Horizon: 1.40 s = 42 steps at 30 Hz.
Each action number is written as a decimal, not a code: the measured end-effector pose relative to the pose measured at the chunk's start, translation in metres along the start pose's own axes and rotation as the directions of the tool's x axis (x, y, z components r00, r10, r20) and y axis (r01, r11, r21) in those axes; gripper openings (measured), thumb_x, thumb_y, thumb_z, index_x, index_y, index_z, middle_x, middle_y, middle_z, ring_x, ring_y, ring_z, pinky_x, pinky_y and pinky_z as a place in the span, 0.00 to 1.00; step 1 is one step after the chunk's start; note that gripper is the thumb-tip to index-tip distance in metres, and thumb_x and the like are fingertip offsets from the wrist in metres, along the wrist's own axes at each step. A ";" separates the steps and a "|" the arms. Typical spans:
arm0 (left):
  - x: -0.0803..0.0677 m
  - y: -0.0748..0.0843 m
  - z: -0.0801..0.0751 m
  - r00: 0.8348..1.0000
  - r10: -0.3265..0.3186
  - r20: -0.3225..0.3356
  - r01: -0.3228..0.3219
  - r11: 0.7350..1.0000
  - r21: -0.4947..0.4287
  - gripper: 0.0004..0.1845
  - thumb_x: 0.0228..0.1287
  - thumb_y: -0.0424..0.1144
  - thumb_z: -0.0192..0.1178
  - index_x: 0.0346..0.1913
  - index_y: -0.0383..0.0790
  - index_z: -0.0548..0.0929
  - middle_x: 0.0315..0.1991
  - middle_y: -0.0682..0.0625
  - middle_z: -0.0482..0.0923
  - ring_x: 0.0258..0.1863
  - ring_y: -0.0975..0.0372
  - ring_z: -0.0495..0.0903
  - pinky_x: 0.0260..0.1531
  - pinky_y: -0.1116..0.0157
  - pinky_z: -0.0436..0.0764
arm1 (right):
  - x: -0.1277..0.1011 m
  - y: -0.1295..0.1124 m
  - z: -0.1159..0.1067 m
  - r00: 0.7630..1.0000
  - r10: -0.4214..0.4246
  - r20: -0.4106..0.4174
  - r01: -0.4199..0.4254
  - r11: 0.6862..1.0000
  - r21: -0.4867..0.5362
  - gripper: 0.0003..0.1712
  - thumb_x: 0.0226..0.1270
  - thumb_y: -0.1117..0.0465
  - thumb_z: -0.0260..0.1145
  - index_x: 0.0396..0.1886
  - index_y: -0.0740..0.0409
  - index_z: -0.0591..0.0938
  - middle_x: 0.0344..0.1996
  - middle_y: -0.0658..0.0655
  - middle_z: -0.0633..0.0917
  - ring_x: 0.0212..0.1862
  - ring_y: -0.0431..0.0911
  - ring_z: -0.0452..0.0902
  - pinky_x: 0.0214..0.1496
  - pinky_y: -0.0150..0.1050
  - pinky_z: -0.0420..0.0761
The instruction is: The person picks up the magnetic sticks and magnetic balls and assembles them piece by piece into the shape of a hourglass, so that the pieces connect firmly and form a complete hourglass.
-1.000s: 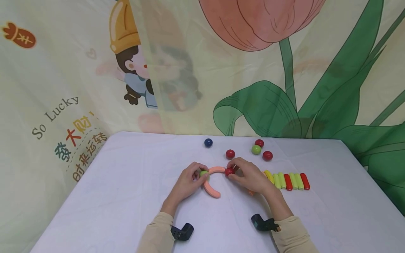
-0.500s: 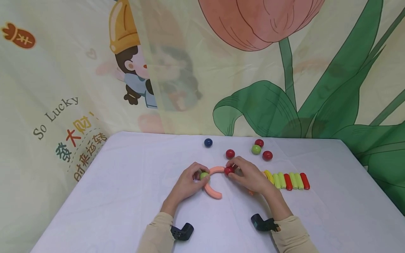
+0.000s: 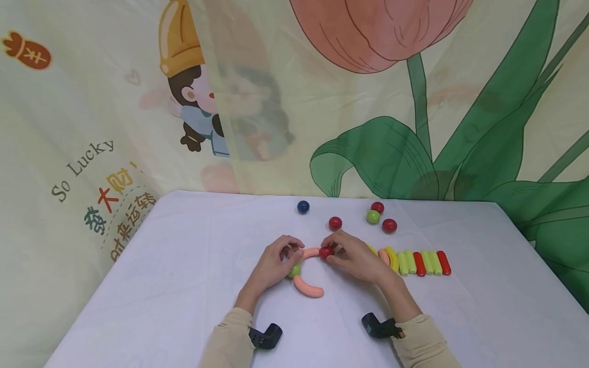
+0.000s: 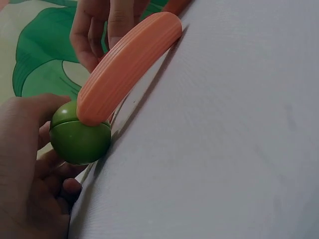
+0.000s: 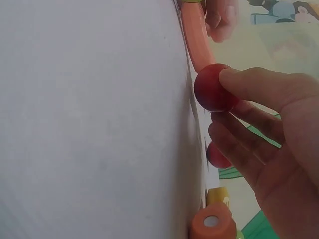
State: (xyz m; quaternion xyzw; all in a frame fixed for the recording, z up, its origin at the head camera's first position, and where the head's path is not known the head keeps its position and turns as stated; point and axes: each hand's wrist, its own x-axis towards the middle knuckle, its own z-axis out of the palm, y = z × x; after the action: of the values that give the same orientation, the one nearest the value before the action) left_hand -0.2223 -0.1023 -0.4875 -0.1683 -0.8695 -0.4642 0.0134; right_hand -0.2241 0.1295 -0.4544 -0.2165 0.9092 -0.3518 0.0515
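In the head view, my left hand (image 3: 278, 258) is at the left end of a chain of two curved pink sticks and two balls. Its thumb and fingers hold the green ball (image 4: 79, 137) where the sticks meet, partly hiding the joint. The lower pink stick (image 3: 308, 288) curves out from that ball toward the right. My right hand (image 3: 356, 258) pinches a red ball (image 5: 214, 89) between thumb and fingers. That ball touches the right end of the upper pink stick (image 3: 311, 253).
Right of my right hand lies a row of yellow, pink, light green and red sticks (image 3: 418, 263). Further back are a dark blue ball (image 3: 303, 207), a loose red ball (image 3: 335, 223) and, to the right, a loose green ball (image 3: 373, 217) with two more red balls beside it.
My right hand has shifted left and slightly nearer with its red ball. The green ball and lower stick have swung nearer to me, and more of the stick row shows.
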 end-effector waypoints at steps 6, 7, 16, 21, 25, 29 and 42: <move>0.000 0.005 0.001 0.998 -0.052 0.020 0.051 0.998 0.048 0.11 0.64 0.44 0.60 0.49 0.53 0.80 0.34 0.58 0.73 0.33 0.65 0.71 0.33 0.71 0.71 | 0.000 -0.004 0.002 1.000 -0.012 0.000 0.012 1.000 0.003 0.17 0.59 0.61 0.69 0.47 0.43 0.77 0.41 0.42 0.79 0.48 0.40 0.76 0.50 0.37 0.79; 0.000 0.006 0.002 0.998 -0.059 0.021 0.058 0.997 0.057 0.11 0.64 0.45 0.60 0.49 0.52 0.80 0.33 0.57 0.73 0.32 0.65 0.70 0.33 0.72 0.71 | 0.000 -0.005 0.003 1.000 -0.023 0.001 0.023 1.000 0.004 0.17 0.59 0.61 0.69 0.47 0.43 0.77 0.42 0.42 0.79 0.48 0.40 0.76 0.50 0.38 0.80; 0.001 0.014 0.006 0.999 -0.052 -0.002 0.051 0.992 0.116 0.10 0.60 0.39 0.62 0.45 0.48 0.84 0.28 0.55 0.71 0.27 0.66 0.68 0.26 0.73 0.67 | 0.001 -0.008 0.005 0.995 -0.098 0.009 0.097 0.995 0.033 0.17 0.60 0.63 0.67 0.48 0.44 0.77 0.42 0.43 0.78 0.48 0.40 0.76 0.50 0.36 0.80; 0.000 0.014 0.006 0.998 -0.063 -0.017 0.064 0.991 0.119 0.10 0.59 0.38 0.62 0.44 0.48 0.84 0.27 0.55 0.71 0.26 0.65 0.67 0.25 0.73 0.66 | 0.002 -0.008 0.006 0.996 -0.085 0.014 0.085 0.996 0.021 0.16 0.61 0.62 0.67 0.47 0.44 0.77 0.42 0.42 0.78 0.48 0.38 0.76 0.51 0.37 0.79; 0.000 0.014 0.007 0.998 -0.063 -0.011 0.064 0.992 0.110 0.10 0.59 0.38 0.62 0.44 0.48 0.84 0.27 0.55 0.70 0.26 0.66 0.67 0.25 0.73 0.66 | 0.002 -0.008 0.006 0.998 -0.063 0.013 0.063 0.998 0.015 0.14 0.62 0.61 0.66 0.47 0.44 0.78 0.42 0.42 0.78 0.47 0.38 0.76 0.50 0.37 0.79; 0.000 0.016 0.007 0.998 -0.064 -0.008 0.065 0.992 0.104 0.10 0.59 0.37 0.62 0.44 0.48 0.84 0.27 0.55 0.71 0.26 0.66 0.67 0.25 0.72 0.66 | 0.002 -0.007 0.004 0.999 -0.040 -0.017 0.040 0.999 0.008 0.13 0.63 0.62 0.65 0.46 0.44 0.78 0.42 0.42 0.79 0.47 0.39 0.76 0.51 0.38 0.79; 0.000 0.016 0.008 0.996 -0.083 -0.011 0.084 0.990 0.114 0.09 0.59 0.37 0.61 0.43 0.48 0.84 0.28 0.55 0.71 0.27 0.65 0.67 0.26 0.72 0.66 | 0.004 -0.004 -0.004 0.993 -0.014 -0.114 0.012 1.000 -0.018 0.12 0.64 0.61 0.63 0.47 0.48 0.78 0.45 0.49 0.80 0.47 0.42 0.77 0.50 0.40 0.80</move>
State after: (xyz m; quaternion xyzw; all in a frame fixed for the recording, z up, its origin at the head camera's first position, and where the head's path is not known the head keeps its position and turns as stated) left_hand -0.2163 -0.0874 -0.4793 -0.1291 -0.9010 -0.4141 0.0064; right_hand -0.2274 0.1271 -0.4485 -0.2022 0.9123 -0.3562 -0.0047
